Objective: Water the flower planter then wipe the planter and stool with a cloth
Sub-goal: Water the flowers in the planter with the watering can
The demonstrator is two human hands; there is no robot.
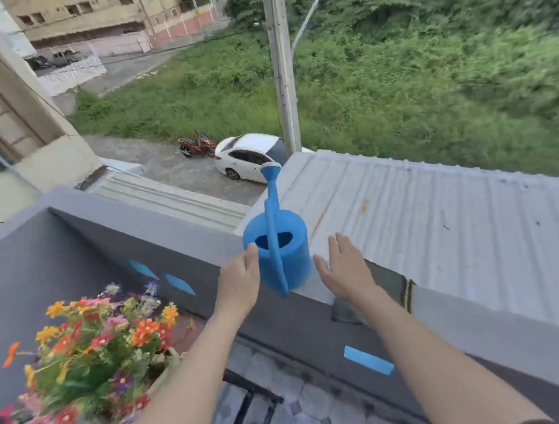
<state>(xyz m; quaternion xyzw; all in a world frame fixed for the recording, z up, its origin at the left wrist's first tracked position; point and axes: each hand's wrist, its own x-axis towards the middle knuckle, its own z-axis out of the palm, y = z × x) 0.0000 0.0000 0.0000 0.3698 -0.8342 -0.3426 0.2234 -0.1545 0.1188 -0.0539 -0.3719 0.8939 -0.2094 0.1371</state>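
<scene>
Standing upright on the grey ledge (466,317), the blue can (282,245) has its spout pointing away and its handle toward the camera. Left hand (240,283) is open, fingers straight, with the fingertips at the can's left side; contact cannot be told. Right hand (344,270) is open too, palm down, just right of the can and apart from it. Neither hand grips anything. Dark cloth (392,279) with a yellow edge stripe is draped over the ledge just right of the can, partly behind the right wrist. Flowers (91,356), blurred, in a pale planter (161,381), sit well below and left of the can. Blue tape (368,359) on the wall lies below and right of the can. A white car (249,153) is parked far beyond the can.
</scene>
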